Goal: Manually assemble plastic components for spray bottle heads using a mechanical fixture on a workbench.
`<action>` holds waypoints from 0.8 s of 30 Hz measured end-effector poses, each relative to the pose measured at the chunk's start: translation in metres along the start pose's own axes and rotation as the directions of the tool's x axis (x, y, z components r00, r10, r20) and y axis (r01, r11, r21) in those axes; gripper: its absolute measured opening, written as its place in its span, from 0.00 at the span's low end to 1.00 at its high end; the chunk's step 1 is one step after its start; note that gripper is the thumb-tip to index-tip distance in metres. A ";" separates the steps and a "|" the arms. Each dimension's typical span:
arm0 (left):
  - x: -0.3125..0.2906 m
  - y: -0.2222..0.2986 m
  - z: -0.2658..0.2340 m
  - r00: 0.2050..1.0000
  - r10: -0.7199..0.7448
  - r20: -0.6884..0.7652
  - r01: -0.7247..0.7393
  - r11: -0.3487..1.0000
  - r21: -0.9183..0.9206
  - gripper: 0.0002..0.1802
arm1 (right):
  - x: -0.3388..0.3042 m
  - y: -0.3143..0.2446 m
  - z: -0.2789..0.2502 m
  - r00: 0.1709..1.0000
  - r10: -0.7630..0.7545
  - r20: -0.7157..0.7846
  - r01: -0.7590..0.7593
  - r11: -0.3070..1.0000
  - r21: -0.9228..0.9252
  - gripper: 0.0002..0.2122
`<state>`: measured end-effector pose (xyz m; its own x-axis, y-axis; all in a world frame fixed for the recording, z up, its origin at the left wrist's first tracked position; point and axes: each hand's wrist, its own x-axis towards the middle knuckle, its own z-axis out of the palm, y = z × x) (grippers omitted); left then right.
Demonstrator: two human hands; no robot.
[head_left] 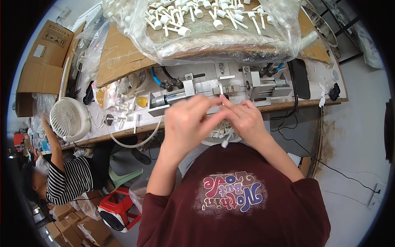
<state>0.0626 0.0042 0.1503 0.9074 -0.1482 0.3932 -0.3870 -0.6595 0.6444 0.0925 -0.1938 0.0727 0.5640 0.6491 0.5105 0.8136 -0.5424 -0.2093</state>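
My two hands meet in front of a small metal clamping fixture (227,89) at the bench's near edge. My right hand (247,121) is closed, its fingertips at a short white plastic stick (221,88) that points up toward the fixture. Smeared by motion, my left hand (185,121) reaches across with index finger and thumb toward the right fingertips; whether it grips anything cannot be made out. Below the hands, in front of my shirt, shows a white capped stick (225,143). Partly hidden under my hands is a basin holding many similar white pieces (220,131).
Air cylinders (173,98) (267,86) with hoses flank the fixture. Behind, a plastic-lined cardboard box (123,51) holds heaped white capped sticks (218,24). A white fan (70,119) stands left, a black phone (299,78) right. A person in a striped shirt (72,181) sits at left.
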 end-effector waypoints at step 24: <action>0.090 -0.008 -0.004 0.920 -0.013 -0.392 -0.062 0.982 -0.177 0.17 | 0.080 0.026 -0.059 0.932 0.335 -0.136 -0.272 0.898 0.347 0.10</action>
<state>0.1468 -0.0006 0.1835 0.7753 0.1610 0.6108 -0.4653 -0.5082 0.7247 0.1509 -0.1873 0.1570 0.7794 0.3504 0.5194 0.6257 -0.4784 -0.6162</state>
